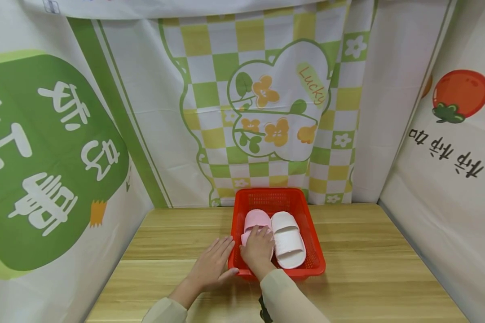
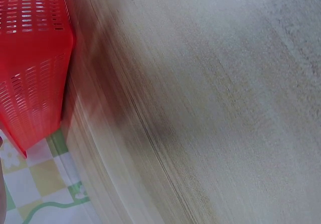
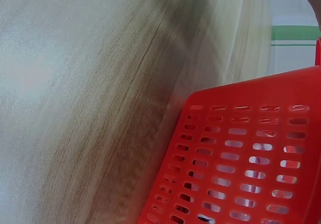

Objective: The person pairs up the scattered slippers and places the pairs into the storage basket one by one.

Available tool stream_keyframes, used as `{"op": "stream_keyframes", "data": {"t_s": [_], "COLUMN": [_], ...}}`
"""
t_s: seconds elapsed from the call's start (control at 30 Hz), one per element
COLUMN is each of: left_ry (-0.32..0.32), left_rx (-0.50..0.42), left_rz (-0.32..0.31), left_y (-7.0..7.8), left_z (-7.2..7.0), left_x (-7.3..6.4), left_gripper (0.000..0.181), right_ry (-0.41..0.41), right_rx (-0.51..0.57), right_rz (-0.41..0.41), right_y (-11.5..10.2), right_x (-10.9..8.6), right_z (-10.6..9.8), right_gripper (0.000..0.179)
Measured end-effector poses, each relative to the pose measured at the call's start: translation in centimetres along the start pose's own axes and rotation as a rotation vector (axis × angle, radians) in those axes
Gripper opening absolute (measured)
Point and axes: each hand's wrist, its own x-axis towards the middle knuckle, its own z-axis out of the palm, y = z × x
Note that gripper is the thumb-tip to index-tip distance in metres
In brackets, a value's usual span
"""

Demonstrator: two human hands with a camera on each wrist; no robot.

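Observation:
A pink slipper [image 1: 257, 218] and a white slipper [image 1: 288, 242] with a ribbed strap lie side by side in a red plastic basket [image 1: 317, 251]. My right hand [image 1: 258, 249] reaches over the basket's near rim and rests on the pink slipper, covering its lower part. Its fingers look extended, and the fingertips lie on the pink strap. By the basket's left side is my left hand [image 1: 212, 264], fingers straight and pointing forward, with the fingertips at the rim. The perforated basket wall [image 3: 230, 163] fills the lower right of the right wrist view.
The basket stands on a wood-grain table [image 1: 178, 251], near its back edge. Behind it hangs a checked cloth [image 1: 226, 175]. Printed cloth walls enclose the left [image 1: 56, 179] and right [image 1: 440, 193] sides. Bare table fills much of the left wrist view.

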Motion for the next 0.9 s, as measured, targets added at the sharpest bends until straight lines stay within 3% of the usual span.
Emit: {"op": "stream_keyframes", "data": {"t_s": [0.6,0.9], "left_ry": [-0.014,-0.027], "left_rx": [-0.008,-0.013], "left_rz": [-0.004,-0.005], "left_y": [-0.06,-0.02], "left_z": [-0.22,-0.26], "left_x": [0.08,0.13], "left_gripper": [0.075,0.076], "right_ry": [-0.036,-0.026], "right_rx": [0.001,-0.032], "right_rz": [-0.02,-0.043], "right_y": [0.1,0.2], "right_x": [0.28,0.34], "right_z": [0.06,-0.83], "right_gripper": [0.084,0.082]}}
